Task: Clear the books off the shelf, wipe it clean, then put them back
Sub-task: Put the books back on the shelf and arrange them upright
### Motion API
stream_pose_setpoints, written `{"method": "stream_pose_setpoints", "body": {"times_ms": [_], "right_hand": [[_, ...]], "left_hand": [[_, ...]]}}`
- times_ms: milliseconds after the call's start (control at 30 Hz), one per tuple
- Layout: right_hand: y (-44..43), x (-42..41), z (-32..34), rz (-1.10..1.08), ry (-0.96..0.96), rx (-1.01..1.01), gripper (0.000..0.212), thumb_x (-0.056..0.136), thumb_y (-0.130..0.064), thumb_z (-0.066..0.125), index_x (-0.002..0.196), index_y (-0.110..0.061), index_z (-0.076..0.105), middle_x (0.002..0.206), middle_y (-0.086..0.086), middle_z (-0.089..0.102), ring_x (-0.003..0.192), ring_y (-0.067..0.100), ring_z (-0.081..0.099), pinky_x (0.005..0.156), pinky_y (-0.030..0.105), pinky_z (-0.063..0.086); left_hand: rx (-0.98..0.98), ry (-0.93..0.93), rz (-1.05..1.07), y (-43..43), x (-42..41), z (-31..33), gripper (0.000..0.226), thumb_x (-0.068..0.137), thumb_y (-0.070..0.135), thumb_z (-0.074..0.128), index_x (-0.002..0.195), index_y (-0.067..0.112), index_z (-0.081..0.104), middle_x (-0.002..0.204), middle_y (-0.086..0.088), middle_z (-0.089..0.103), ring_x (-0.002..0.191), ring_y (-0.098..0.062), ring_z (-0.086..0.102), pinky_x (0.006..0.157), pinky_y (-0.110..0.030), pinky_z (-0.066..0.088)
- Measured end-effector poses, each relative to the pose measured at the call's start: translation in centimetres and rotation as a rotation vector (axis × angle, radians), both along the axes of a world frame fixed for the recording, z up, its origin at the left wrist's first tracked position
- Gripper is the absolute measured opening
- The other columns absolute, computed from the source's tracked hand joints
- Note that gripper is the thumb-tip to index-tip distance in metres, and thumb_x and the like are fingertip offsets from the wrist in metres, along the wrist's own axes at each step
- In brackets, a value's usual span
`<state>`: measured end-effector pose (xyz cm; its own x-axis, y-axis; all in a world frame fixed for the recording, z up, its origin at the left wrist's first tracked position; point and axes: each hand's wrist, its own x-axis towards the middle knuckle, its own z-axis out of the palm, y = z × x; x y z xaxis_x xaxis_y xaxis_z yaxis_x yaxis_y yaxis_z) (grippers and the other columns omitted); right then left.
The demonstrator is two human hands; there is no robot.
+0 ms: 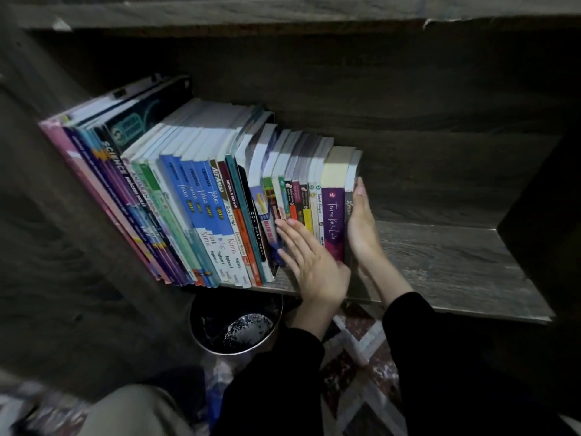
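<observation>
From the head camera, the books [201,190] stand in one row filling the left half of the shelf [440,256]. Their spines face the near edge, and their long axes are upright but tilted, with the tops leaning toward the left wall. The tall books are on the left and the small paperbacks on the right. The left hand [311,262] lies flat with straight fingers against the spines of the small paperbacks and grips nothing. The right hand [361,225] is also flat, its palm pressed to the outer cover of the last book at the right end, beside a purple book [333,221]. To the right of that hand, bare shelf board runs to the right wall. Below the near edge sits a round dark bin [196,325] holding something glinting that I cannot make out, beside a patterned rug [361,372].
</observation>
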<state>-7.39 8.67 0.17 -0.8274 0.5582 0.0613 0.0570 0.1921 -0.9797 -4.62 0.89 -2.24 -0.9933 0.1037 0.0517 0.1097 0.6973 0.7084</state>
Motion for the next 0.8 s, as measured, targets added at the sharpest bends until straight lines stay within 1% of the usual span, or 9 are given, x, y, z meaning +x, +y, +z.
{"method": "stream_pose_setpoints", "body": {"times_ms": [67, 133, 200, 267, 367, 467, 633, 733, 800], "right_hand": [[0.3, 1.2, 0.5, 0.003, -0.004, 0.033, 0.05, 0.102, -0.048, 0.015, 0.15, -0.034, 0.02, 0.156, -0.006, 0.026, 0.142, 0.017, 0.026, 0.117, 0.041, 0.018], [0.1, 2.2, 1.0, 0.009, 0.042, 0.044, 0.05, 0.102, -0.047, 0.018, 0.149, -0.032, 0.024, 0.155, -0.008, 0.029, 0.14, 0.012, 0.028, 0.11, 0.031, 0.019], [-0.2, 2.9, 1.3, 0.03, 0.088, 0.048, 0.053, 0.1, -0.052, 0.021, 0.149, -0.034, 0.026, 0.153, -0.01, 0.032, 0.138, 0.01, 0.031, 0.111, 0.031, 0.022], [-0.3, 3.5, 1.4, 0.068, 0.093, 0.069, 0.063, 0.09, -0.065, 0.026, 0.148, -0.04, 0.024, 0.153, -0.011, 0.031, 0.139, 0.012, 0.03, 0.114, 0.039, 0.024], [-0.1, 4.1, 1.6, 0.139, 0.051, 0.164, 0.07, 0.082, -0.072, 0.033, 0.146, -0.049, 0.018, 0.157, -0.012, 0.021, 0.144, 0.017, 0.02, 0.114, 0.051, 0.02], [0.5, 4.2, 1.6, 0.192, 0.019, 0.221, 0.071, 0.082, -0.074, 0.034, 0.145, -0.052, 0.012, 0.158, -0.013, 0.016, 0.145, 0.021, 0.017, 0.113, 0.059, 0.019], [0.8, 4.2, 1.4, 0.204, -0.006, 0.26, 0.073, 0.078, -0.081, 0.031, 0.143, -0.057, 0.009, 0.158, -0.013, 0.016, 0.145, 0.025, 0.019, 0.111, 0.063, 0.021], [0.8, 4.0, 1.3, 0.211, -0.011, 0.256, 0.079, 0.07, -0.089, 0.033, 0.14, -0.062, 0.007, 0.158, -0.012, 0.018, 0.144, 0.025, 0.022, 0.11, 0.063, 0.024], [0.8, 3.9, 1.3, 0.213, -0.017, 0.263, 0.084, 0.067, -0.089, 0.037, 0.14, -0.062, 0.006, 0.158, -0.009, 0.019, 0.144, 0.025, 0.022, 0.11, 0.063, 0.024]], "left_hand": [[0.063, 0.041, -0.062, -1.2, 0.8, -0.4, 0.104, 0.083, 0.004, 0.052, 0.134, 0.011, -0.038, 0.137, -0.007, -0.05, 0.136, -0.022, -0.036, 0.118, -0.045, -0.008], [0.133, 0.291, -0.1, -2.4, 1.9, -0.4, 0.091, 0.082, 0.002, 0.045, 0.147, 0.009, -0.019, 0.15, -0.011, -0.035, 0.143, -0.023, -0.025, 0.119, -0.044, -0.001], [0.092, 0.58, -0.066, -3.1, 2.2, 0.4, 0.081, 0.08, 0.001, 0.04, 0.15, 0.002, -0.001, 0.156, -0.018, -0.017, 0.146, -0.029, -0.014, 0.12, -0.043, -0.002], [-0.069, 0.698, 0.03, -4.2, 1.1, 2.0, 0.081, 0.08, -0.003, 0.042, 0.15, 0.002, 0.001, 0.157, -0.017, -0.008, 0.145, -0.03, -0.015, 0.119, -0.043, -0.009], [-0.45, 0.685, 0.139, -6.7, -1.3, 4.6, 0.1, 0.077, -0.002, 0.063, 0.15, 0.012, -0.003, 0.158, -0.015, -0.006, 0.14, -0.032, -0.027, 0.112, -0.05, -0.021], [-0.756, 0.731, 0.083, -9.0, -2.7, 7.1, 0.095, 0.07, -0.004, 0.068, 0.149, 0.009, 0.016, 0.159, -0.015, -0.004, 0.139, -0.042, -0.023, 0.106, -0.063, -0.018], [-1.139, 0.648, 0.105, -8.8, -4.4, 11.7, 0.049, 0.069, 0.019, 0.072, 0.114, 0.01, 0.056, 0.154, -0.029, -0.007, 0.137, -0.051, -0.02, 0.099, -0.07, -0.014], [-1.246, 0.607, 0.045, -7.9, -4.9, 13.7, 0.017, 0.072, 0.027, 0.071, 0.085, 0.019, 0.064, 0.155, -0.026, 0.007, 0.138, -0.05, -0.02, 0.096, -0.07, -0.016], [-1.289, 0.596, -0.006, -7.2, -5.2, 14.4, 0.009, 0.074, 0.027, 0.067, 0.073, 0.02, 0.062, 0.154, -0.021, 0.019, 0.14, -0.048, -0.017, 0.096, -0.069, -0.017]]}}
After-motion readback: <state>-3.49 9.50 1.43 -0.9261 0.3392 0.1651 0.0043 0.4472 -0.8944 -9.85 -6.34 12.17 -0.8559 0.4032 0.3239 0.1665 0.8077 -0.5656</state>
